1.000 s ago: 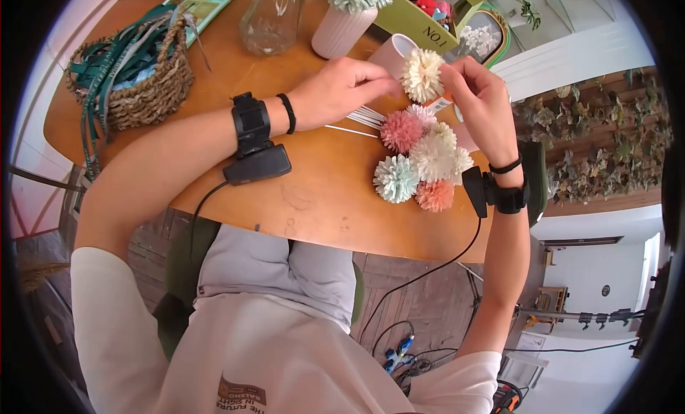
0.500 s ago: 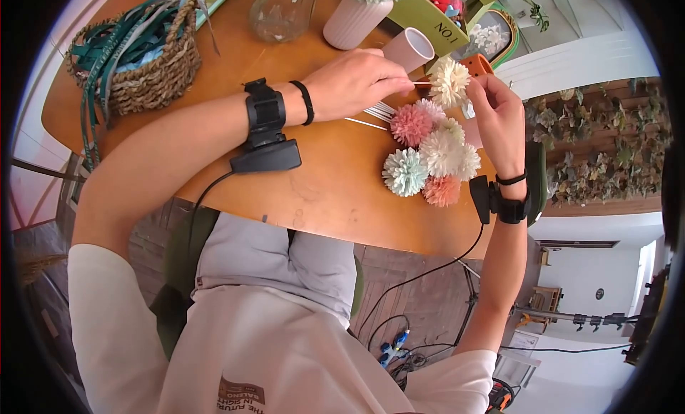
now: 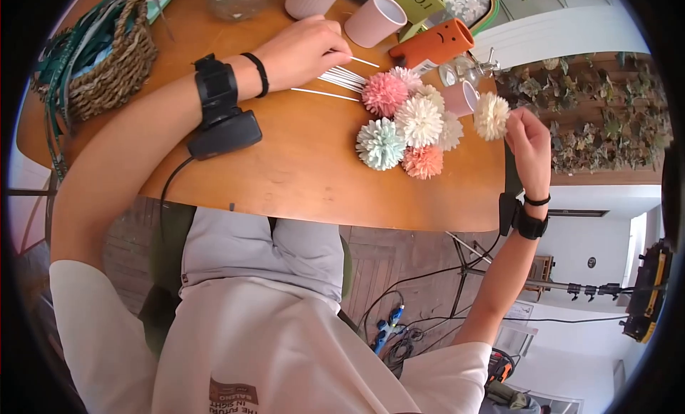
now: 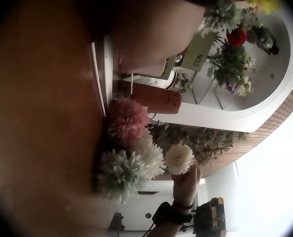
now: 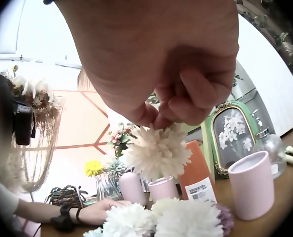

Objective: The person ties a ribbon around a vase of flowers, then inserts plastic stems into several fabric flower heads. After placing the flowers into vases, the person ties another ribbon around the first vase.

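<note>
In the head view, my left hand (image 3: 303, 56) pinches a thin white stick (image 3: 364, 61) above the table, beside several other white sticks (image 3: 344, 78). My right hand (image 3: 529, 146) holds a cream pompom flower (image 3: 491, 116) between thumb and fingertips, off the right of the table. The stick and that flower are apart. Pink (image 3: 384, 94), white (image 3: 419, 121), mint (image 3: 381, 143) and coral (image 3: 423, 161) flower heads lie clustered between the hands. In the right wrist view, the fingers grip the cream flower (image 5: 157, 150) from above.
A woven basket (image 3: 118, 75) of ribbons stands at left. Pink cups (image 3: 371, 23), an orange holder (image 3: 435, 44) and a green box (image 3: 414, 6) stand behind the flowers. Another pink cup (image 3: 457, 100) and a glass bottle (image 3: 451, 71) are near the right hand.
My right hand has moved right and outward with the cream flower. My left hand has drawn back left with the stick, which met the flower half a second ago. The head view has shifted.
</note>
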`<state>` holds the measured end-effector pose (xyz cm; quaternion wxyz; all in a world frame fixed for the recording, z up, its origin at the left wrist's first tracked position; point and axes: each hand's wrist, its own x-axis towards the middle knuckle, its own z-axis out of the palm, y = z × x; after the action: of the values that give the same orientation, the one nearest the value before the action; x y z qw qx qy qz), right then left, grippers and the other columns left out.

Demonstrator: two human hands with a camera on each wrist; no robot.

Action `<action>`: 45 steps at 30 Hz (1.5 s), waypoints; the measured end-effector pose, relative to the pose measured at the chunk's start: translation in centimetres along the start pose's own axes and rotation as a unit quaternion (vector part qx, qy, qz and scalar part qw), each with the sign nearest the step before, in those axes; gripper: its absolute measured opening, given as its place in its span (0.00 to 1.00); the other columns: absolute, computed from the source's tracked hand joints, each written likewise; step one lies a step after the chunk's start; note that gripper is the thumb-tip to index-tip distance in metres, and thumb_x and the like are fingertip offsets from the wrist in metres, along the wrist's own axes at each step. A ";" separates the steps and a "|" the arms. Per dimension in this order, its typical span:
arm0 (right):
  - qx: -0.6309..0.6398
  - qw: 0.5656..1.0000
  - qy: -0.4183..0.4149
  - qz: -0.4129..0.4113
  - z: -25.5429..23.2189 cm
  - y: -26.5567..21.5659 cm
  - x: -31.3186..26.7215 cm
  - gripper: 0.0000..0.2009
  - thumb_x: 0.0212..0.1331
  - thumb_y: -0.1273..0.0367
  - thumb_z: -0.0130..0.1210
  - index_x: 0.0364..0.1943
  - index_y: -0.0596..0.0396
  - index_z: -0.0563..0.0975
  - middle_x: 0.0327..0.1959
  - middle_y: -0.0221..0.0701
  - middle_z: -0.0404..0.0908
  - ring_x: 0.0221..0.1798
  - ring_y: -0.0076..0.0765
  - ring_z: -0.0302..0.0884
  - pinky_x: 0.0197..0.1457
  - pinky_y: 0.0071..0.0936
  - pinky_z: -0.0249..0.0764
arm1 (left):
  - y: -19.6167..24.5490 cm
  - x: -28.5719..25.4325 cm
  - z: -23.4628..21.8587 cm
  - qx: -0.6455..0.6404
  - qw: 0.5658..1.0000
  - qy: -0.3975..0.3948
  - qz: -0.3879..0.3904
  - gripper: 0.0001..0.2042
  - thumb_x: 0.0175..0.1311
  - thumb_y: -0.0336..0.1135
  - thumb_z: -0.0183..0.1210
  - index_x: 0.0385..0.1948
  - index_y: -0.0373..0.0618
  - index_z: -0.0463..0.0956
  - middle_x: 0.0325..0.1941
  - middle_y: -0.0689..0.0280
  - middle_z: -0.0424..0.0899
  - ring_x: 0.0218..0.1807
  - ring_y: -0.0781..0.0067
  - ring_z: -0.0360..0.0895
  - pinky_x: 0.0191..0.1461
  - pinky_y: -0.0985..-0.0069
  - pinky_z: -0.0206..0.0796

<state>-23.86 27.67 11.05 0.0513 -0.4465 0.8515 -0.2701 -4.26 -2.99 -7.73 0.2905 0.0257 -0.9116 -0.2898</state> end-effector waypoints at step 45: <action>-0.199 0.880 0.086 -0.423 14.5 -20.4 14.6 0.12 0.58 0.63 0.64 0.39 0.58 0.84 0.28 0.45 0.84 0.33 0.53 0.83 0.38 0.44 0.77 | 0.4 -0.1 -0.3 -0.033 0.999 0.012 0.002 0.06 0.65 0.33 0.60 0.32 0.43 0.83 0.37 0.62 0.81 0.47 0.58 0.76 0.52 0.62 0.68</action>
<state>-12.84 0.90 11.31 -0.2310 -0.7401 0.6184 -0.1285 -3.96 -2.75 -7.42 0.3029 0.0180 -0.8978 -0.3191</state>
